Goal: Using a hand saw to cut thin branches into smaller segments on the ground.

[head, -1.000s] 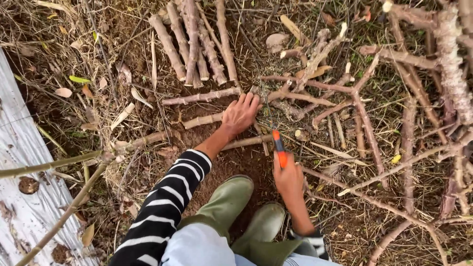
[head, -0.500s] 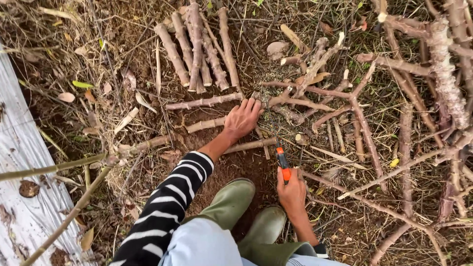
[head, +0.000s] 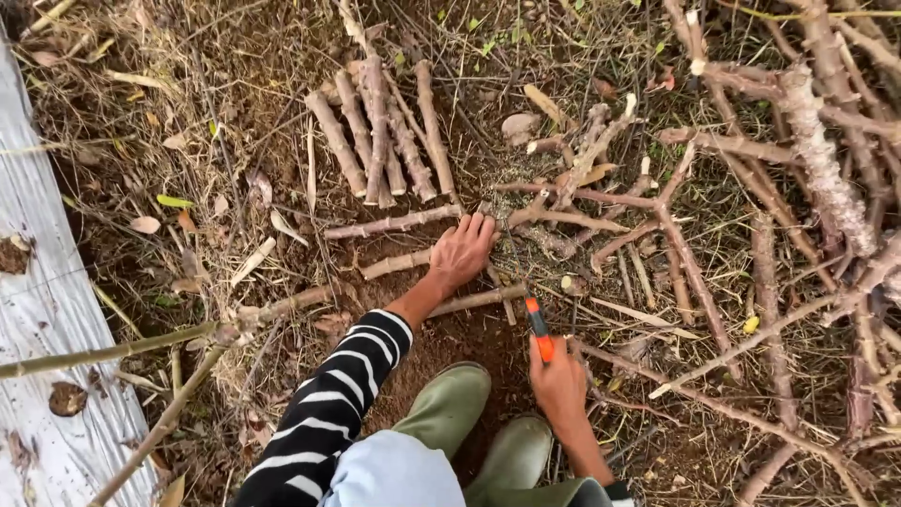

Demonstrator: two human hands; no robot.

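Fingers of the right hand (head: 560, 383) clamp an orange-handled tool (head: 538, 330) above green boots (head: 450, 408). Beyond, the left hand (head: 462, 252) lies flat, fingers together, on a branch (head: 563, 218). Cut sticks (head: 380, 141) sit farther off; tangled branches crowd the right.

Outdoors, on bare brown soil (head: 450, 338) under even daylight, without hard shadows. Strewn all about with dry grass (head: 122, 94), straw and fallen leaves (head: 145, 225). Far to the left of the hands, edged by a strip of white plastic sheeting (head: 47, 310), dirt-spotted. Crossed low on the left by a thin bamboo pole (head: 103, 352). Heaped to the right with tangled bare branches (head: 817, 169), grey-brown and knobbly. Dotted above with small green sprouts (head: 488, 42).
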